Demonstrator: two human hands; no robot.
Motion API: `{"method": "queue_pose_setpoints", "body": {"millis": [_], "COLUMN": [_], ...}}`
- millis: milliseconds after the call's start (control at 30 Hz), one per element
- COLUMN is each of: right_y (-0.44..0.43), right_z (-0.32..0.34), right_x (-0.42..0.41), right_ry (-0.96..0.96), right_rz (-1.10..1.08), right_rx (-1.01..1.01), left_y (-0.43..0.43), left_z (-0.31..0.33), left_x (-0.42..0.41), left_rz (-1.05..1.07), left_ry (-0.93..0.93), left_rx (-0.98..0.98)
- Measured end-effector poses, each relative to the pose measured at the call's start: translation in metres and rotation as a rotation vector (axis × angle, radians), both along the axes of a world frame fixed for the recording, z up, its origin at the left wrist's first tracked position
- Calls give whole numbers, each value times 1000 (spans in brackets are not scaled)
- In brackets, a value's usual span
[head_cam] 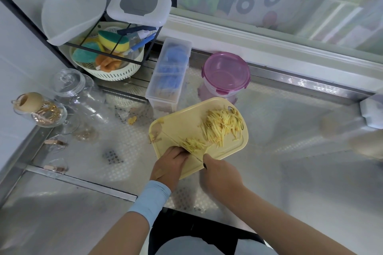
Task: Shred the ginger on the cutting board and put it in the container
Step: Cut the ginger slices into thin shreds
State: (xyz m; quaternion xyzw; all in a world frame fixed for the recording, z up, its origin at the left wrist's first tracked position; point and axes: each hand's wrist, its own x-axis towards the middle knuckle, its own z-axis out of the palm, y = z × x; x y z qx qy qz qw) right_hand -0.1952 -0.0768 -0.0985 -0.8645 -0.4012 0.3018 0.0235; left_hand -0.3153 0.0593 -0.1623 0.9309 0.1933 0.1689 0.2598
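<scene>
The counter (290, 122) is shiny dimpled metal, the cutting board (182, 124) matt pale plastic, the round container (226, 72) glossy translucent plastic, the jars (87, 97) clear glass, and the wrist sleeve (151, 198) soft cloth.

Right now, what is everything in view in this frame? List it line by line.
cutting board: one, pale yellow, on the metal counter, centre
ginger shreds: one pile, yellow, far right part of the board
ginger piece: one, yellow, near edge of the board
knife: one, black handle, blade across the board's near side
container: one, clear with pink lid on, behind the board
box: one, clear with blue contents, left of the container
basket: one, white, holding sponges, far left
glass jars: at least two, clear, left of the board
left hand: holds the ginger piece
right hand: grips the knife
</scene>
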Motion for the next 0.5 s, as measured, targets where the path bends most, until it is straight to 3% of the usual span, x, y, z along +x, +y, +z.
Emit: {"method": "queue_pose_setpoints", "body": {"millis": [300, 500], "right_y": [21, -1], "right_z": [5, 4], "right_x": [2, -2], "right_ry": [-2, -9], "right_rz": [54, -5], "right_rx": [-6, 15], "left_y": [-2, 1], "left_z": [0, -3], "left_x": [0, 0], "left_rz": [51, 29], "left_ry": [1, -19], "left_rx": [-86, -29]}}
